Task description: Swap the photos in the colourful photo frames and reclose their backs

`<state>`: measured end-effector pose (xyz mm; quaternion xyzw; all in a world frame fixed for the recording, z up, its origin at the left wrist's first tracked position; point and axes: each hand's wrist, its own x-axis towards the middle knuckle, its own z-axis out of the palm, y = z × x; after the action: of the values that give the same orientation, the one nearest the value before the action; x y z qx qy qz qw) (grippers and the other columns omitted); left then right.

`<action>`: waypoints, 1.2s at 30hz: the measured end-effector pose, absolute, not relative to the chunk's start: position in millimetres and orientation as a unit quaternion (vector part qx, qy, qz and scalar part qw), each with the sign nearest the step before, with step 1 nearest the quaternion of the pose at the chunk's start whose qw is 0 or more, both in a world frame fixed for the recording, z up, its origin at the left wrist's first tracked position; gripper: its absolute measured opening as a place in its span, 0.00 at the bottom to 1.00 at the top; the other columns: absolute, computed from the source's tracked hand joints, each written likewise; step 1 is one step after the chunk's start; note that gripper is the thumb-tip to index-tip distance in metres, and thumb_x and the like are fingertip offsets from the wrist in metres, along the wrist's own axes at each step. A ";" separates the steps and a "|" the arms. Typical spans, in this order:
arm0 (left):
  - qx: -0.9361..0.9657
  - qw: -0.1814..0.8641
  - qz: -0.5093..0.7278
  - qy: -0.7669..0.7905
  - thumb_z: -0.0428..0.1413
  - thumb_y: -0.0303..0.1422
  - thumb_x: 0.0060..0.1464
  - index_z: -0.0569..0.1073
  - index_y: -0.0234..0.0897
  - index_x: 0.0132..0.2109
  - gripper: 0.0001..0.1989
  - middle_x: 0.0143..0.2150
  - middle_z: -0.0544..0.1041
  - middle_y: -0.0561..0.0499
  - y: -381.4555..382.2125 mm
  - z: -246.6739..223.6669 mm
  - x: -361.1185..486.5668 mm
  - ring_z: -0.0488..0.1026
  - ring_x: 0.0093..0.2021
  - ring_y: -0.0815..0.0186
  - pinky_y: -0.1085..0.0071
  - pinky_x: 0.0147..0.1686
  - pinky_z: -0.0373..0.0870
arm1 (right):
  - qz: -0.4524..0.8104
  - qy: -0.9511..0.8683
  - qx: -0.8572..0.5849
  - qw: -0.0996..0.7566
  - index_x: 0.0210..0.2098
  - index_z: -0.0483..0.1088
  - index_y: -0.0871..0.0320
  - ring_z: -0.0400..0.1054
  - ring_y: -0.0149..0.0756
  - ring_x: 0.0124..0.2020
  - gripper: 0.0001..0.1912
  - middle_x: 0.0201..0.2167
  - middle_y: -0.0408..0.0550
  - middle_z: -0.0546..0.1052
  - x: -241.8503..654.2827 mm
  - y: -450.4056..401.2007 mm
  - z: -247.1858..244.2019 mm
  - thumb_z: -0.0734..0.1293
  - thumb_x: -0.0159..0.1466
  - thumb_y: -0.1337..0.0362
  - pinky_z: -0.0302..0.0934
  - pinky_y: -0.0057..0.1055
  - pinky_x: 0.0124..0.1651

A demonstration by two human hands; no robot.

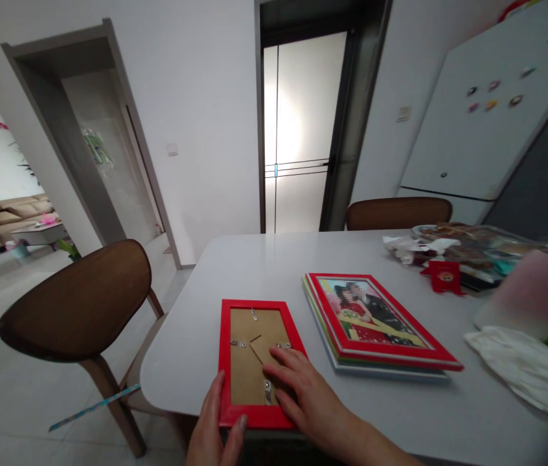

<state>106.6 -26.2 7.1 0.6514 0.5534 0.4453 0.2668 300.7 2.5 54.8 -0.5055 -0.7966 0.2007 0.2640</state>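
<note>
two hands (303, 395) on one red picture frame (224, 362)

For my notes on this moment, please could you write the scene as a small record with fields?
Left hand: touches the lower left corner of a red picture frame, which shows its back.
Right hand: fingers rest on the frame's cardboard backing.
Beside them: stack of framed photos, red frame on top.
Around: white table, white cloth, wooden chair.
</note>
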 end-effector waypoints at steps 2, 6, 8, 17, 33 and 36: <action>0.702 0.205 0.399 0.554 0.45 0.34 0.53 0.53 0.34 0.56 0.24 0.57 0.60 0.42 -26.5 -1.2 103.6 0.56 0.56 0.58 0.55 0.55 0.50 | 0.197 -0.806 -0.502 0.244 0.44 0.68 0.54 0.52 0.41 0.54 0.19 0.53 0.51 0.61 302.2 1.9 59.3 0.59 0.53 0.69 0.47 0.41 0.55; 0.783 0.123 0.283 0.541 0.43 0.33 0.54 0.48 0.36 0.58 0.25 0.58 0.57 0.41 -25.2 -5.2 97.9 0.53 0.57 0.58 0.51 0.53 0.52 | 0.195 -0.819 -0.494 0.217 0.41 0.69 0.52 0.54 0.41 0.52 0.17 0.52 0.51 0.63 301.8 3.1 67.5 0.61 0.53 0.69 0.49 0.40 0.53; 0.806 0.092 0.244 0.531 0.43 0.34 0.54 0.47 0.35 0.59 0.25 0.58 0.55 0.38 -25.6 -6.7 95.5 0.50 0.58 0.57 0.51 0.52 0.54 | 0.197 -0.824 -0.492 0.201 0.40 0.70 0.51 0.55 0.41 0.51 0.16 0.50 0.51 0.64 301.5 3.3 70.0 0.62 0.53 0.69 0.49 0.39 0.52; 0.851 0.114 0.188 0.476 0.52 0.40 0.47 0.56 0.30 0.56 0.31 0.59 0.52 0.35 -16.5 29.6 102.7 0.49 0.58 0.53 0.54 0.53 0.54 | 0.197 -0.862 -0.436 0.168 0.33 0.72 0.48 0.50 0.42 0.53 0.12 0.49 0.46 0.65 303.8 8.8 66.5 0.63 0.52 0.69 0.46 0.39 0.53; 0.827 0.228 0.124 0.498 0.59 0.36 0.38 0.69 0.35 0.32 0.13 0.56 0.61 0.38 -10.9 67.0 119.3 0.54 0.57 0.54 0.51 0.54 0.47 | 0.068 -0.801 -0.581 0.126 0.30 0.71 0.62 0.60 0.37 0.40 0.12 0.34 0.53 0.70 317.7 48.7 66.6 0.56 0.54 0.74 0.54 0.29 0.43; 0.823 0.240 0.124 0.500 0.60 0.35 0.37 0.68 0.35 0.31 0.12 0.55 0.61 0.38 -10.0 68.1 118.3 0.55 0.56 0.54 0.51 0.54 0.46 | 0.057 -0.795 -0.591 0.129 0.27 0.70 0.63 0.60 0.38 0.38 0.13 0.33 0.55 0.70 315.0 53.0 67.0 0.55 0.55 0.74 0.55 0.29 0.40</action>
<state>118.3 -10.0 68.1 0.8228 0.5000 0.1241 0.2400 315.0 53.0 67.0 -0.5906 -0.7945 0.0570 0.1293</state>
